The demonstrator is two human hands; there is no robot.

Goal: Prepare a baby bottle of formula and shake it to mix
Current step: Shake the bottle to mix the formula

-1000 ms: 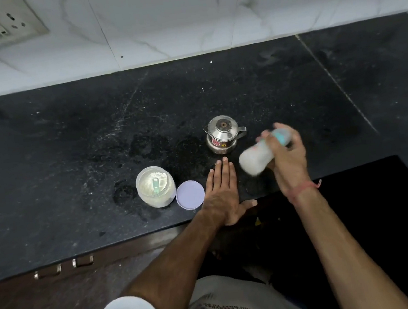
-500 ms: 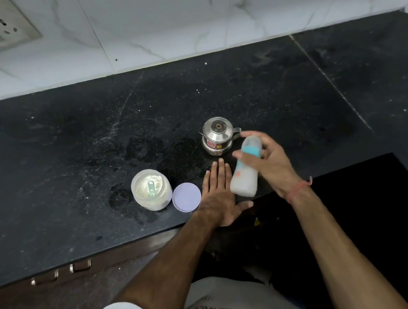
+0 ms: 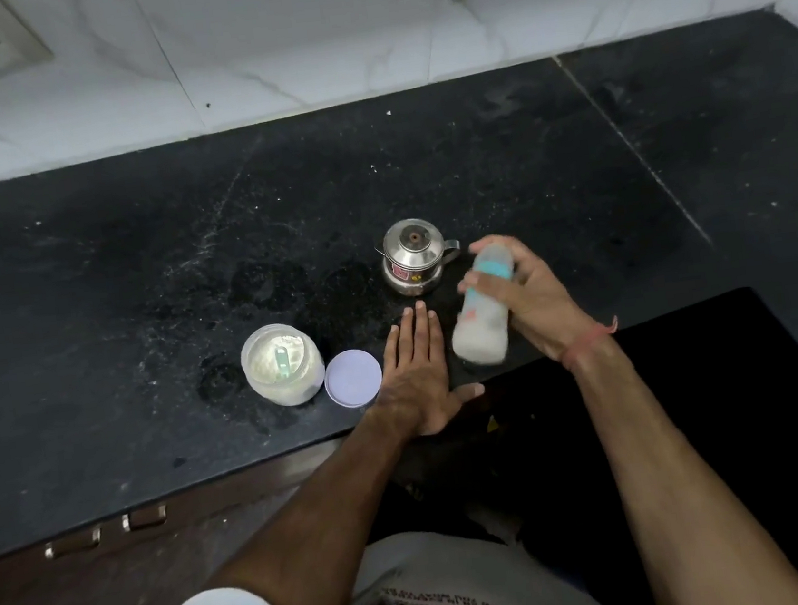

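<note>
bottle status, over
Right hand shut on baby bottle, milky, blurred. Left hand flat on counter, open. Steel pot close behind bottle; open formula jar, lid off.

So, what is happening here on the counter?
A person grips a baby bottle of milky liquid in the right hand, above the counter edge; it looks blurred. The left hand lies flat on the black counter. An open powder jar, its lid and a steel pot stand nearby.
</note>
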